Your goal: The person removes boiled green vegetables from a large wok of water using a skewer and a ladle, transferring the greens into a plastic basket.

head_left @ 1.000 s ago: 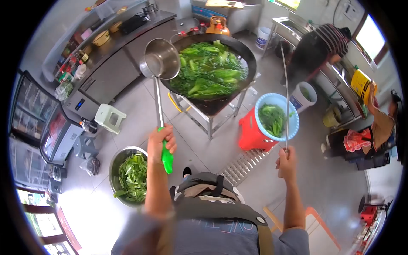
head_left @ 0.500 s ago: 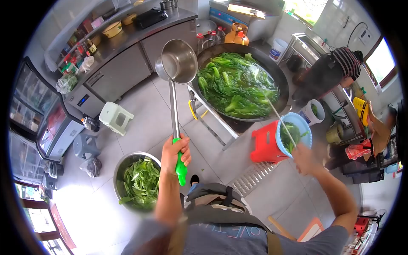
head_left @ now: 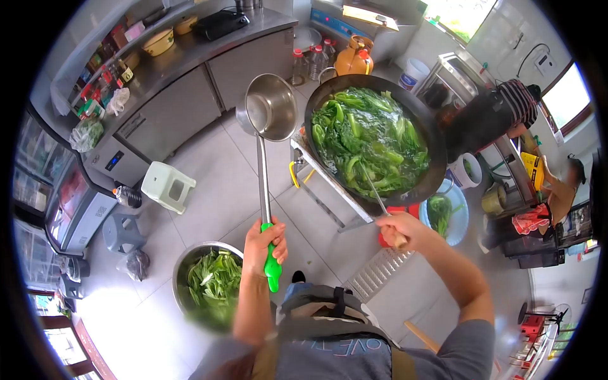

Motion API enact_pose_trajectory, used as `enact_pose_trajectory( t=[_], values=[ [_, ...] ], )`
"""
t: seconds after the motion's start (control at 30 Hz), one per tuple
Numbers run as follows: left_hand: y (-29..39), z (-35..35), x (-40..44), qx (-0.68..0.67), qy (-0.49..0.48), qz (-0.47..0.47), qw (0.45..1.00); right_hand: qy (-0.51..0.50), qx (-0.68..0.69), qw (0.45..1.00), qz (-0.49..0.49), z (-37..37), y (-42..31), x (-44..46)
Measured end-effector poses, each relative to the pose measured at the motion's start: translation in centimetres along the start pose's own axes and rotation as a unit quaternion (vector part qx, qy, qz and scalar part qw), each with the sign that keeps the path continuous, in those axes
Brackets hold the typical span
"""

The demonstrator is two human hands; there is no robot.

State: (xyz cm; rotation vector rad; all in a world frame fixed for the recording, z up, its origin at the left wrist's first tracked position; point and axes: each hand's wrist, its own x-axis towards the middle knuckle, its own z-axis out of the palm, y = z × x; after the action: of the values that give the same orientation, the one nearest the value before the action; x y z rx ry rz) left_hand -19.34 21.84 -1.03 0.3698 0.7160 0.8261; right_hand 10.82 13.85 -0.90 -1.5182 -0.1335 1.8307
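Note:
My left hand [head_left: 265, 248] is closed round the green grip of a deep metal ladle [head_left: 273, 109]. The ladle's bowl is held up, left of the wok, and looks empty. My right hand [head_left: 406, 230] grips the wooden end of a long thin-shafted cooking utensil [head_left: 374, 189]. Its far end goes down into leafy greens [head_left: 364, 130], so I cannot see what kind of head it has. Those greens lie in bubbling liquid in a big dark wok [head_left: 438, 136]. Behind my right hand is a light-blue basin [head_left: 461, 218] with more greens.
A steel bowl of cut greens [head_left: 215, 278] stands on the floor at my left. Stools [head_left: 166, 183] are farther left. An orange gas cylinder [head_left: 353, 58] and bottles stand behind the wok. A person in a striped top [head_left: 516, 104] bends at the right; a perforated metal strip [head_left: 380, 273] lies near my feet.
My right hand has swung left from beside the blue basin to the wok's near edge, and the utensil's far end now reaches deeper into the greens. The ladle stays raised. My view has shifted slightly.

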Motion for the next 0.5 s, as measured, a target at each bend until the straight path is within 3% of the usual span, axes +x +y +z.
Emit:
enact_pose_trajectory(
  t=[0.13,0.27,0.3,0.4,0.5],
  values=[
    [0.9,-0.6,0.3,0.015,-0.012,-0.002,1.000,-0.036,0.093,0.995,-0.027,2.6,0.1,2.9],
    [0.8,-1.1,0.2,0.009,-0.008,-0.012,1.000,-0.184,0.389,0.899,0.083,0.0,-1.6,-0.7],
    [0.8,-1.2,0.3,0.011,-0.009,-0.010,1.000,-0.255,0.404,0.877,0.048,-0.5,-1.3,-1.3],
    [0.9,-0.8,0.2,0.031,-0.001,-0.005,0.999,-0.311,0.442,0.841,0.001,-1.0,0.2,-2.5],
    [0.1,-0.2,-0.5,0.027,0.011,0.000,1.000,-0.296,0.473,0.830,-0.016,-1.1,1.5,-4.4]
  ],
)
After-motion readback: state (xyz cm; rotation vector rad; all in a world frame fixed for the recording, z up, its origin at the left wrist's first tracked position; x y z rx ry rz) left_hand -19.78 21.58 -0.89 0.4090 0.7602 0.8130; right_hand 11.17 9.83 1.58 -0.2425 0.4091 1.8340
